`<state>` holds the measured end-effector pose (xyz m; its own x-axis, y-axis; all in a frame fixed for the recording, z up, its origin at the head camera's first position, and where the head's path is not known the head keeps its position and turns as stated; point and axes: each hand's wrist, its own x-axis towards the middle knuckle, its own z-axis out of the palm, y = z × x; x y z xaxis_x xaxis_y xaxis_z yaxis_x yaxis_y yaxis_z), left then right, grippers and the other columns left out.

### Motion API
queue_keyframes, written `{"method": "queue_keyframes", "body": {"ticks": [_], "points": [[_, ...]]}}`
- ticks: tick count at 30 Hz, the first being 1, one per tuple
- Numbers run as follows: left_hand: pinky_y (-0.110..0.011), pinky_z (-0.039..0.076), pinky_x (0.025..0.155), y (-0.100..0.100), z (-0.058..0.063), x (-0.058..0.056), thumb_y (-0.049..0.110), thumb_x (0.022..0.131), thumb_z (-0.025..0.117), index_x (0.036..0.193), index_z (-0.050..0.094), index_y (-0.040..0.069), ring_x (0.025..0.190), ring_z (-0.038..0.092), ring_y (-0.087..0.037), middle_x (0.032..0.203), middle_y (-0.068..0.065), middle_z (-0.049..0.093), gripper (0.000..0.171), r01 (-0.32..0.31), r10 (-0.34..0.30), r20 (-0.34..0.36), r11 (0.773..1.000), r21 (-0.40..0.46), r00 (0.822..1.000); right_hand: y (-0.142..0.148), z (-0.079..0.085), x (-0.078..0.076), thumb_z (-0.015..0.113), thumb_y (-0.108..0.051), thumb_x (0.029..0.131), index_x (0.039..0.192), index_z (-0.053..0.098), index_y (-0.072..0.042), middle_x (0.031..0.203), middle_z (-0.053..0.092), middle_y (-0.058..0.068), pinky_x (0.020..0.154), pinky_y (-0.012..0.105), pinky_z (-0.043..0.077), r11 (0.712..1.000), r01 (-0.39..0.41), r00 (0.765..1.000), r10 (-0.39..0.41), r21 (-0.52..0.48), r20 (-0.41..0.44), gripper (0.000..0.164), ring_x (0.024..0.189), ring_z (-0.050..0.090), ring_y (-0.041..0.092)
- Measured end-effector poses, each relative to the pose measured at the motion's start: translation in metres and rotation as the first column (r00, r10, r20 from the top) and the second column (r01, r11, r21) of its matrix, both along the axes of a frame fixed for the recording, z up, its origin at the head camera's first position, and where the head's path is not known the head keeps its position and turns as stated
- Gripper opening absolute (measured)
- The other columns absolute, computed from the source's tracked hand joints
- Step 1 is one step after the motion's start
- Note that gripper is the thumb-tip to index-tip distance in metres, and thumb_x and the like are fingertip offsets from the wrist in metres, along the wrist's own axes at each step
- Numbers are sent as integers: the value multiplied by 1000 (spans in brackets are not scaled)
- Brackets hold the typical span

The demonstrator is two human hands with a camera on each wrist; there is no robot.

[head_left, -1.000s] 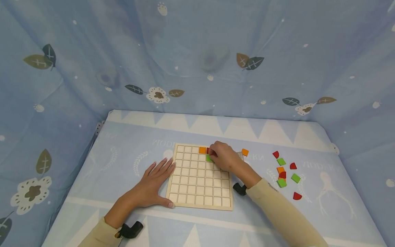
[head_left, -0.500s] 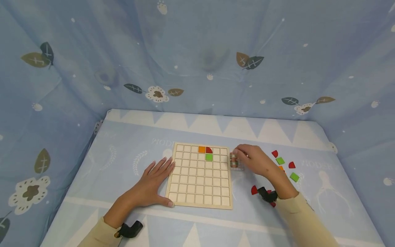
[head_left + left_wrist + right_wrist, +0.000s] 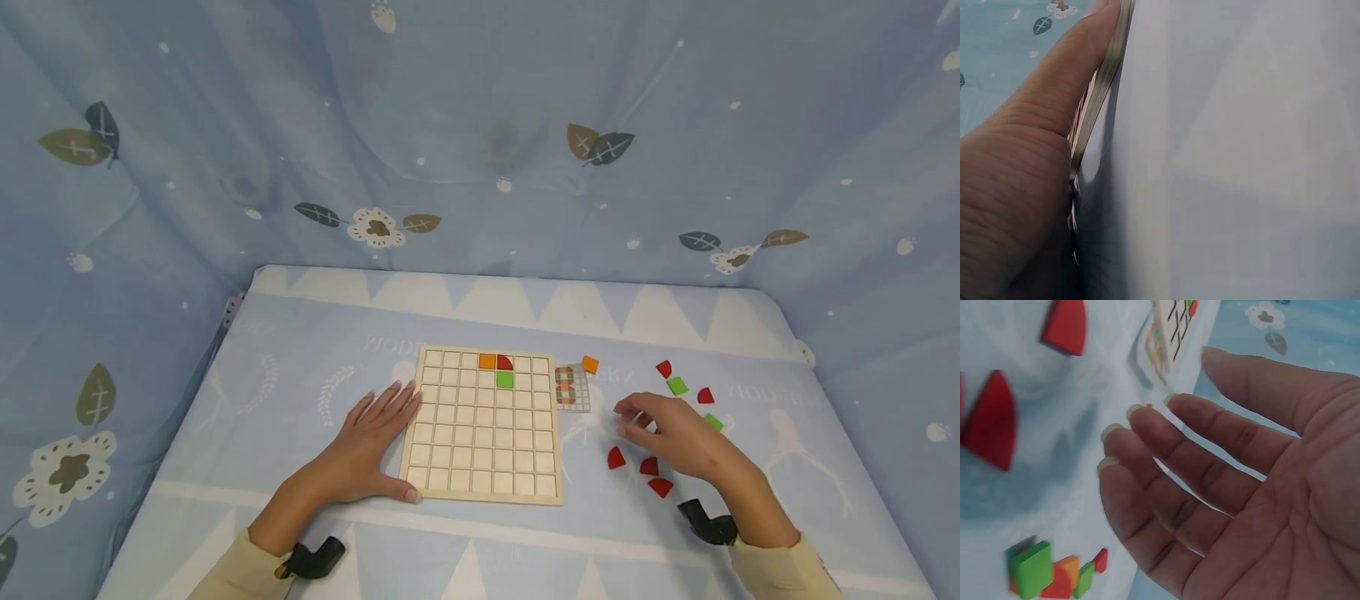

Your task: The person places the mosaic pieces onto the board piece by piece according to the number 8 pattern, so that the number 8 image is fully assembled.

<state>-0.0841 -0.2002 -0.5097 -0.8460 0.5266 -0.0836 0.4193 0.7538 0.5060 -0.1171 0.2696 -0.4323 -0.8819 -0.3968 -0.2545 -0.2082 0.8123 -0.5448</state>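
A wooden grid board (image 3: 483, 433) lies on the table, with an orange square (image 3: 487, 361), a red quarter-circle (image 3: 505, 362) and a green square (image 3: 505, 380) set in cells near its far edge. My left hand (image 3: 360, 454) rests flat with fingers spread at the board's left side; in the left wrist view its thumb (image 3: 1054, 87) lies along the board's edge. My right hand (image 3: 675, 433) hovers right of the board, fingers loosely bent and holding nothing. Beneath and beside it lie red quarter-circles (image 3: 649, 467); its palm (image 3: 1291, 519) shows bare in the right wrist view.
A printed pattern card (image 3: 574, 390) sticks out from the board's right edge, with a loose orange square (image 3: 590, 364) at its corner. Farther right lie a green square (image 3: 677, 386) and more red pieces (image 3: 706, 395). Patterned cloth walls (image 3: 480, 150) stand behind the table.
My right hand has left the red quarter-circle on the board, passed over the pattern card and moved right and nearer, towards the loose pieces. My left hand stays at the board's edge.
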Motion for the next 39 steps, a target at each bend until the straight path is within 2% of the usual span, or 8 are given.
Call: {"method": "queue_keyframes", "body": {"ticks": [7,12,17,24,31,39], "points": [[-56,-2,125,2,3,0,78,67,82,168,19,10,161,3,-32,175,-7,10,137,-10,10,9,1000,3,1000,10,-9,20,83,-18,90,123,71,-5,110,70,0,81,37,60,997,64,996,-67,48,63,37,97,64,19],[-56,-2,125,1,1,0,80,68,80,169,17,11,161,1,-31,175,-6,9,137,-6,6,13,1000,-4,1000,18,-15,28,86,-18,86,123,70,-2,105,68,0,81,42,60,988,127,990,-131,86,43,43,94,64,21],[-56,-2,125,0,-1,-1,83,67,78,169,16,12,161,1,-30,175,-5,8,139,-6,6,6,1000,-11,1000,30,-18,30,85,-17,86,135,56,7,97,63,3,77,42,58,971,205,978,-208,122,8,61,87,58,21],[-56,-2,125,1,0,-1,84,67,77,169,16,12,161,0,-30,175,-6,8,139,-2,2,8,1000,-18,1000,43,-24,31,82,-19,89,144,40,15,85,56,4,65,35,47,941,293,955,-297,170,-3,78,76,52,21],[-56,-2,125,2,1,-1,83,67,78,169,17,11,161,1,-30,175,-6,9,139,-6,6,5,1000,-14,1000,49,-28,30,78,-20,94,142,43,18,76,52,6,60,35,44,909,368,928,-373,197,-13,70,69,50,22],[-56,-2,125,2,1,-1,82,66,79,169,18,11,161,1,-30,175,-6,10,139,-5,5,5,1000,-18,1000,51,-29,29,78,-17,94,133,49,18,76,53,7,60,34,46,898,389,920,-392,205,-27,59,69,50,23]]}}
